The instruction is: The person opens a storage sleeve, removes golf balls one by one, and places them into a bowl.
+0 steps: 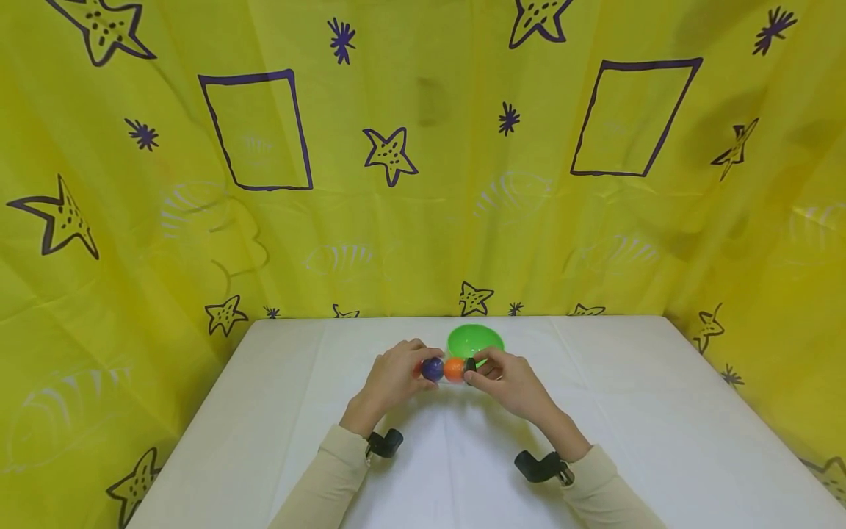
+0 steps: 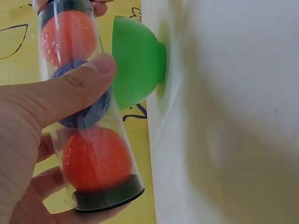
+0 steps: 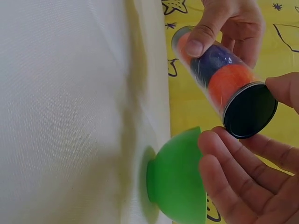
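A clear plastic tube [image 2: 105, 140] holds three balls in a row: an orange ball [image 1: 454, 369], a dark blue ball [image 1: 432, 369] and a red-orange ball [image 2: 97, 158]. Both ends carry black caps. My left hand [image 1: 394, 375] grips the tube around its middle, thumb across the blue ball. With thumb and fingertips my right hand [image 1: 509, 378] pinches the black cap [image 3: 251, 110] at the tube's other end. The tube is held sideways above the table. Just behind it stands a green bowl [image 1: 474, 339], partly hidden by the right fingers in the head view.
A white cloth covers the table [image 1: 264, 441]. Behind and at both sides hangs a yellow curtain [image 1: 436, 220] printed with starfish, fish and frames. Black wrist mounts [image 1: 385, 443] sit on both forearms.
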Available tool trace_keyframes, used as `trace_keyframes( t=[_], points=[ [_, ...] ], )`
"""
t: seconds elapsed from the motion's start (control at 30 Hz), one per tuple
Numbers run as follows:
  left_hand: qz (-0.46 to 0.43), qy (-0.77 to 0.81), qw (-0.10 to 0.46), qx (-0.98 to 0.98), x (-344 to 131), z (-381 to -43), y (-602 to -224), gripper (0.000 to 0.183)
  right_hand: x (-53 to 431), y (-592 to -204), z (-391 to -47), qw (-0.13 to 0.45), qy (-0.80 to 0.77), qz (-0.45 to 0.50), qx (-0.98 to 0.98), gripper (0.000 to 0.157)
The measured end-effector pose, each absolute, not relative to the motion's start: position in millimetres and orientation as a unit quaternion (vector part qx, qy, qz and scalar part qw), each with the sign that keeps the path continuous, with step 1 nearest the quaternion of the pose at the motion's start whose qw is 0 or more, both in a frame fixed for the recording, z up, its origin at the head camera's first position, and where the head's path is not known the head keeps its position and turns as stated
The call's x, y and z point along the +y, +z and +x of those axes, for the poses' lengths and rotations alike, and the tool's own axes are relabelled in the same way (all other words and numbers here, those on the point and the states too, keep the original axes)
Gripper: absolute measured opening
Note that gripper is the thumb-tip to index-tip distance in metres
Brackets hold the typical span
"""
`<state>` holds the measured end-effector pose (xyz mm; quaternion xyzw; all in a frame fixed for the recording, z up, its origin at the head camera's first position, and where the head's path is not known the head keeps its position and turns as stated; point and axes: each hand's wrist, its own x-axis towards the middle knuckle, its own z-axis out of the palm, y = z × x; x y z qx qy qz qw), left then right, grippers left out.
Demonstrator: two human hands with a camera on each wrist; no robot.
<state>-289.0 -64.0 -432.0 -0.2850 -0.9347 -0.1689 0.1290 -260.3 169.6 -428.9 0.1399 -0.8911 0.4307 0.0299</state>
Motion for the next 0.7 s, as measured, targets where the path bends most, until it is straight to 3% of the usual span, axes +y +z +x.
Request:
trace_keyframes(
  t=[0.7],
  points=[
    [-0.295,-0.183,0.091,-0.934,-68.4,-291.1,-432.9,0.053,168.9,-435.7,-261.5,0.035,0.428,0.199,-0.881,0.03]
  ],
)
